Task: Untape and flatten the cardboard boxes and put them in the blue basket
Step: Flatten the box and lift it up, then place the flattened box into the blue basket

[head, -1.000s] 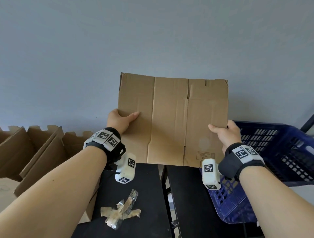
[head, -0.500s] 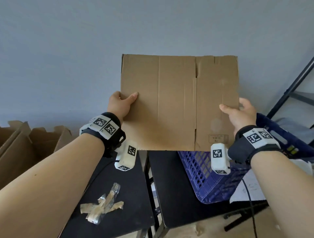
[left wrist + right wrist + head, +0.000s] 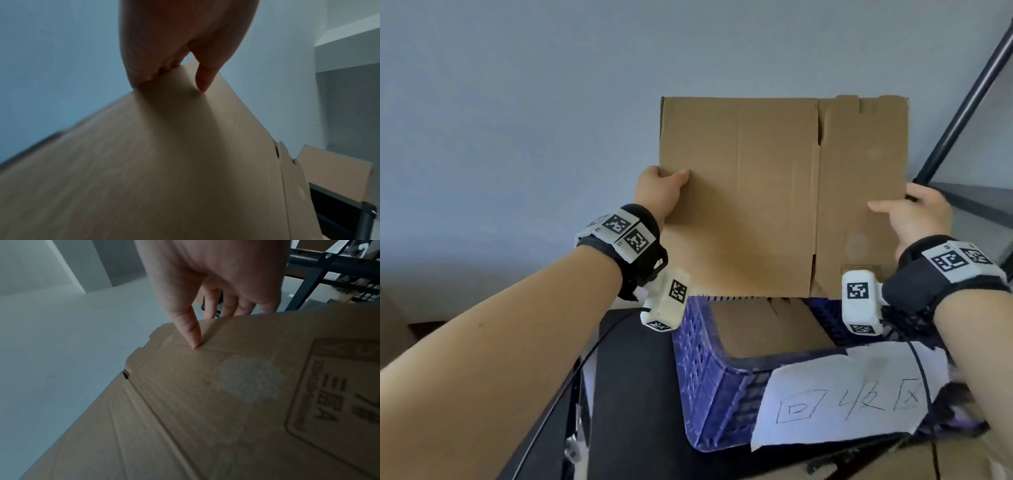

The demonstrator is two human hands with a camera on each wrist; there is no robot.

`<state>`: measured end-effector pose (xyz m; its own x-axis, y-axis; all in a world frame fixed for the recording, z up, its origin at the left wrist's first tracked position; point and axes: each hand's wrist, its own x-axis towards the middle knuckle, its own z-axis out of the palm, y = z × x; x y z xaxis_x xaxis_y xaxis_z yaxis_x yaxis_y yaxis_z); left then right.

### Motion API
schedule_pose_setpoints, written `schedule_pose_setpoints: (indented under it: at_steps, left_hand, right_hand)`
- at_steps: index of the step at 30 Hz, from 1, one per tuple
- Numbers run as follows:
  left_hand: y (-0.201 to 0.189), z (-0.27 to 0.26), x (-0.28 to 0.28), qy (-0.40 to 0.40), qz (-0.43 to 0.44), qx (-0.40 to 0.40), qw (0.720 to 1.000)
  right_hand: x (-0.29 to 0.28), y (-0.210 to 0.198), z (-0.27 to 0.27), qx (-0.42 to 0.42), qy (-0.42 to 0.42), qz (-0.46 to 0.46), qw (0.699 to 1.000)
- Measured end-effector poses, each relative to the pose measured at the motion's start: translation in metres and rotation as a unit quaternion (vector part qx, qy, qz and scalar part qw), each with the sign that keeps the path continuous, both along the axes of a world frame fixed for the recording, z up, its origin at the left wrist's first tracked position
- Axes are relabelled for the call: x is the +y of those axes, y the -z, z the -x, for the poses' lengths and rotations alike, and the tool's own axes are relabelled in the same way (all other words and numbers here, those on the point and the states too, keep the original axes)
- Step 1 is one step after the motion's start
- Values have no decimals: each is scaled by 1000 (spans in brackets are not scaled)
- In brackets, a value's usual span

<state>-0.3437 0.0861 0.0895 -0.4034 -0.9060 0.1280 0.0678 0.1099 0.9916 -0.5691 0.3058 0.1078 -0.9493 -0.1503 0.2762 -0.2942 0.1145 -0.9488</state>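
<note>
A flattened brown cardboard box (image 3: pixel 774 198) stands upright in the air, its lower edge just above the blue basket (image 3: pixel 705 370). My left hand (image 3: pixel 657 192) grips its left edge, thumb on the near face (image 3: pixel 202 81) and fingers behind. My right hand (image 3: pixel 914 216) pinches the right edge the same way, thumb (image 3: pixel 190 331) on the printed face (image 3: pixel 257 394). More flat cardboard (image 3: pixel 767 329) lies inside the basket.
The basket sits on a black table (image 3: pixel 633 394) and carries a white paper label (image 3: pixel 849 401) with handwriting on its near wall. A dark metal shelf post (image 3: pixel 962 99) rises at the right, close to my right hand. A grey wall stands behind.
Both hands have carried the flattened box to the right, from over the table to directly above the blue basket. The grip is unchanged.
</note>
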Motion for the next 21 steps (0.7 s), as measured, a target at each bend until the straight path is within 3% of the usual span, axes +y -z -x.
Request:
schedule_pose_setpoints:
  at_steps: [7, 13, 15, 18, 21]
  left_hand:
    - [3, 119, 43, -46, -13, -46, 998]
    - [59, 160, 41, -41, -110, -204, 972]
    - [86, 161, 36, -24, -155, -240, 958]
    - [115, 158, 28, -3, -152, -345, 926]
    - [127, 160, 22, 32, -144, -433, 889]
  right_hand:
    - [26, 18, 125, -60, -51, -72, 994]
    - [15, 46, 165, -102, -142, -149, 973]
    - [6, 65, 172, -126, -165, -202, 957]
    - [-10, 94, 188, -163, -198, -295, 921]
    - [-18, 117, 200, -151, -202, -447, 858]
